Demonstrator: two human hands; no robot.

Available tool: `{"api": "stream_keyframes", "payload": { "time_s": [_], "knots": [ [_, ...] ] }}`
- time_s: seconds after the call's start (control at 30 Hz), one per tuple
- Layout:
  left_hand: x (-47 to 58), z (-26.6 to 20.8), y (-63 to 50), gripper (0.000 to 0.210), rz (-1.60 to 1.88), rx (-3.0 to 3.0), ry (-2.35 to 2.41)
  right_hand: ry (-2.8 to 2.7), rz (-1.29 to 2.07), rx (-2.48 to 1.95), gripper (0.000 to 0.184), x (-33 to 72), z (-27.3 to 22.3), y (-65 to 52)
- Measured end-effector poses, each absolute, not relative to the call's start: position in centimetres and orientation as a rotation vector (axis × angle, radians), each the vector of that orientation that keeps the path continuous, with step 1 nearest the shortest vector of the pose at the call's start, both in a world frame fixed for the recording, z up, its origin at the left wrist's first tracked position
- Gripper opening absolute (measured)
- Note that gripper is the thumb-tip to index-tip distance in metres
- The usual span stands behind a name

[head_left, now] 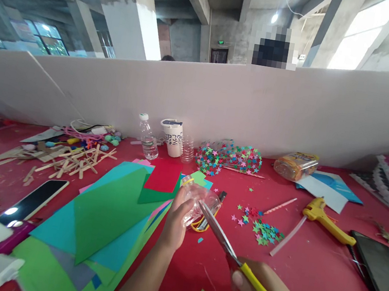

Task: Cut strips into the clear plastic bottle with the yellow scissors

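The left hand (177, 221) pinches a clear plastic piece (211, 199) between its fingers above the red counter (188, 275); the right hand's (264, 276) fingers wrap the scissors (232, 252), tips at the plastic. Trimming seems unfinished; how much remains, I cannot tell

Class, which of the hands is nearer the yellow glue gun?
Right. The right hand is left of the glue gun, lower in view; the left hand is farther left.
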State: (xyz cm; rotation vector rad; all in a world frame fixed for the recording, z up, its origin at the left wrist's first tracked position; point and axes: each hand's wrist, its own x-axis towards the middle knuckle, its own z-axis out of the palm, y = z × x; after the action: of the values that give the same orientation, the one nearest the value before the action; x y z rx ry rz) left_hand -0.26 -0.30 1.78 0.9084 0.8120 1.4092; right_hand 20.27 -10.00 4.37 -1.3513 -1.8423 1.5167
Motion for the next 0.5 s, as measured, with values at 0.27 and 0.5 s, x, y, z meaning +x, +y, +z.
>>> {"api": "stream_keyframes", "payload": {
  "time_s": [0.27, 0.5],
  "knots": [
    [-0.3, 1.3, -0.1, 0.049, 1.474, 0.907, 0.85, -1.789, 1.495, -1.425, 0.062, 20.1, 4.4, -10.2],
    [-0.1, 1.6, -0.2, 0.052, 1.46, 0.93, 0.867, -1.803, 1.545, -1.335, 0.059, 20.4, 3.2, -9.9]
  ]
}}
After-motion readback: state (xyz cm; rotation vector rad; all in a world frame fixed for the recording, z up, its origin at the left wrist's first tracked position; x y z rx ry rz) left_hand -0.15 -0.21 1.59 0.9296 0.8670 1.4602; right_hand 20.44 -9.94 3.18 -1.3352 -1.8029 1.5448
